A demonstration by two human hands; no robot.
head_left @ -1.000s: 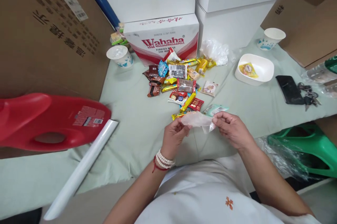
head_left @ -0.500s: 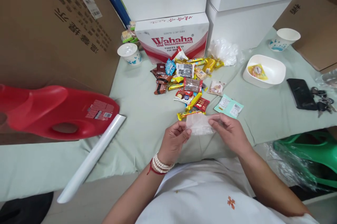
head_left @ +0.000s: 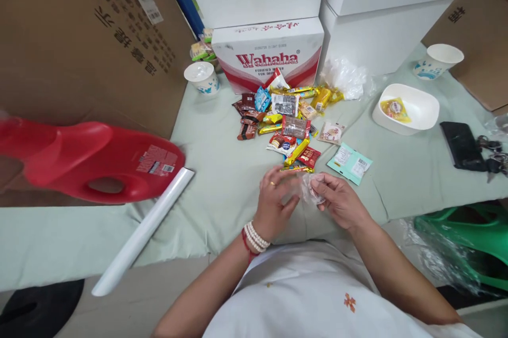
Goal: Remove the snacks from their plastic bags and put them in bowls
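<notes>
Crumpled between the fingers of my right hand point(head_left: 337, 198) is a clear plastic bag point(head_left: 311, 190). My left hand point(head_left: 277, 198) is just to the left of it, fingers apart and slightly blurred, holding nothing I can see. Beyond both hands lies a pile of wrapped snacks point(head_left: 294, 127) in yellow, red, brown and blue packets. A pale green packet point(head_left: 350, 162) rests flat on the cloth, just past my right hand. Near it is a small beige packet point(head_left: 331, 133).
A white Wahaha carton point(head_left: 270, 57) stands behind the pile. Paper cups point(head_left: 202, 80), a white bowl point(head_left: 426, 110) holding one yellow packet, a black phone point(head_left: 462, 146) and keys point(head_left: 494, 155) are around. A red plastic jug point(head_left: 107, 158) and a white tube point(head_left: 146, 232) lie left.
The plastic bag, stretched between both hands earlier, is now bunched up in the right hand. My left hand has let go and opened. The view has shifted slightly.
</notes>
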